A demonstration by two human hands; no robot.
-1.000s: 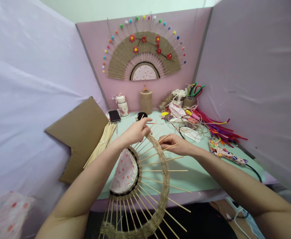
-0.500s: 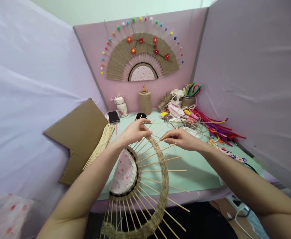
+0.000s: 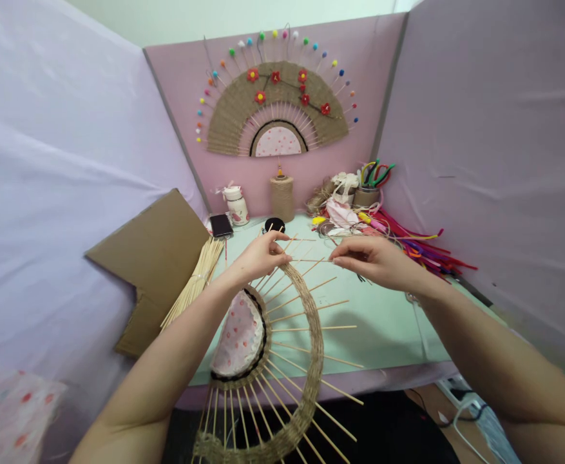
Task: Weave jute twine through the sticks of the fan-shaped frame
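Half-circle fan [image 3: 268,328], front and centre, was held tipped on its side, its lower part jutting out past the near edge of the pale green worktop [image 3: 383,335]! Its upper end was gripped by the left hand [image 3: 264,254], the thumb pressed at the tip of the outer woven band [image 3: 316,341]. And across from it, a thin tan strand [image 3: 311,260] was pinched by the right hand [image 3: 369,259], thumb and forefinger brought narrowly together, the strand stretched nearly level between the two! Bare stick tips [image 3: 341,327] were splayed out beyond the band, and the fan's middle was covered by a pink patterned cloth patch [image 3: 238,335], edged in black. Over to the left, a bundle of thin sticks [image 3: 192,283] was laid beside a cardboard piece [image 3: 151,258]. At the back, a twine spool [image 3: 282,198] was stood upright, with a white bottle [image 3: 236,207] to its left; pipe cleaners [image 3: 422,250] were heaped at the right. And high on the pink back panel [image 3: 178,77], a flower-decorated fan [image 3: 282,90] was displayed, topped with coloured pompoms [image 3: 316,46].
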